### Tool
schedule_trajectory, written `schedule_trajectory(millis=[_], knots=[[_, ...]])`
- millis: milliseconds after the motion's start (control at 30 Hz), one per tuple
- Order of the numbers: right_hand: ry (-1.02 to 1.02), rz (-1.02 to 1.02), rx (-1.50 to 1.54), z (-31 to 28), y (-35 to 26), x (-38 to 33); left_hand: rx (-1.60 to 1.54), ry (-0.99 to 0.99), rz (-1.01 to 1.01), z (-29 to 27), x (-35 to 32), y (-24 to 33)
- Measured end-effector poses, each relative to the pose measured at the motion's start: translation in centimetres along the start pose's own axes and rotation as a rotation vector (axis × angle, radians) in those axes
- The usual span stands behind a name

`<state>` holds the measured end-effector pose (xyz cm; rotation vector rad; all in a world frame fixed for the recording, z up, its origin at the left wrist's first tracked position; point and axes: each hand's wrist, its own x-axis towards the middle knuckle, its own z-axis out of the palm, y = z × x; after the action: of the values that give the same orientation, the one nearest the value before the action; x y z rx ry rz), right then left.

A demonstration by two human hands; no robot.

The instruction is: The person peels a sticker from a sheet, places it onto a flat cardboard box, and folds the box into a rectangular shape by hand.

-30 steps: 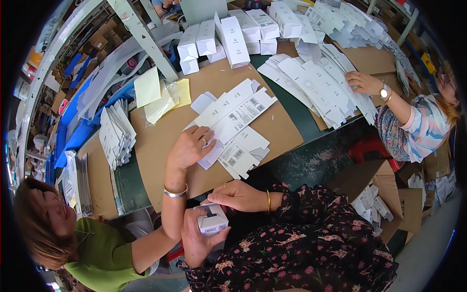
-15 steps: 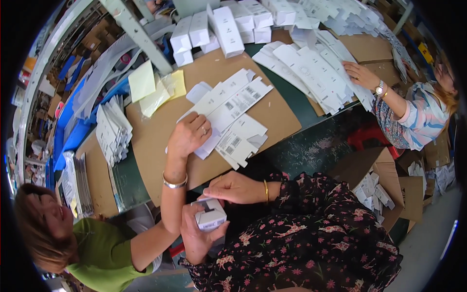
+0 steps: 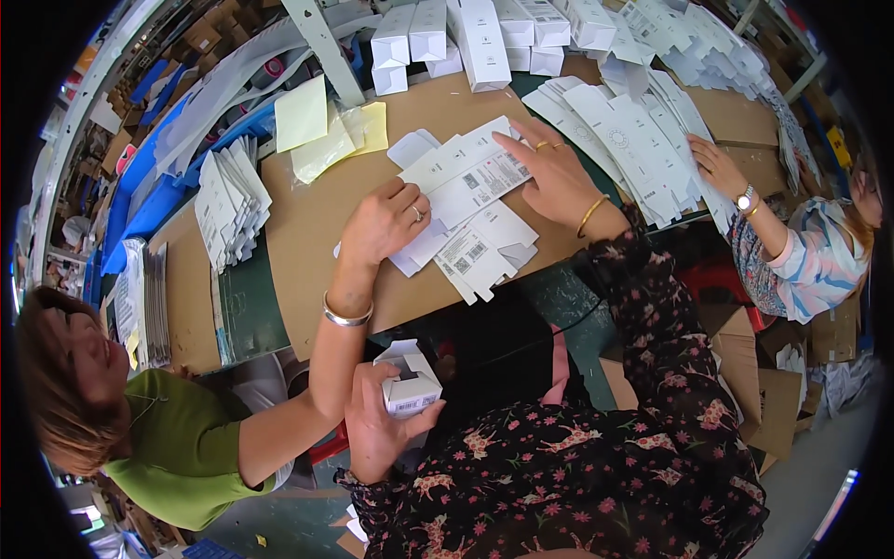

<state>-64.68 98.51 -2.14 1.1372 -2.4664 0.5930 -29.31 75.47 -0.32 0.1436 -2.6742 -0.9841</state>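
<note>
My left hand is closed around a small white box with its top flap standing up, held low in front of my dark flowered clothes. Out over the table, my right hand has its fingers spread, their tips at the far right end of a flat white carton printed with labels. From the left, a co-worker's hand with a silver bangle presses on the same carton's near end. Another flat carton lies partly beneath it, nearer to me.
Brown cardboard covers the tabletop. Folded white boxes stand along the back. Stacks of flat cartons lie to the right, beside another person's hand. Yellow sheets and more flat cartons are on the left.
My right hand has left the small box and reached forward and right to the flat carton, opening its fingers. The left hand keeps the box, whose flap now stands raised.
</note>
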Motion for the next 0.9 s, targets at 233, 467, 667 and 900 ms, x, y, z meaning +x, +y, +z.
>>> schedule_trajectory(millis=[233,467,667,900], knots=[[-0.191,-0.087,-0.014,1.4,1.5,-0.6,-0.020,-0.020,-0.016,0.2,-0.2,-0.5],[0.146,-0.021,-0.139,-2.3,0.3,-1.5,-0.031,-0.043,-0.074,-0.2,-0.1,-0.2],[0.454,0.308,0.391,-3.3,1.1,-2.8,-0.007,-0.049,-0.070,0.0,0.5,0.3],[0.255,0.655,0.850,-3.8,0.0,-4.7,-0.004,-0.058,-0.060,0.1,0.9,0.2]])
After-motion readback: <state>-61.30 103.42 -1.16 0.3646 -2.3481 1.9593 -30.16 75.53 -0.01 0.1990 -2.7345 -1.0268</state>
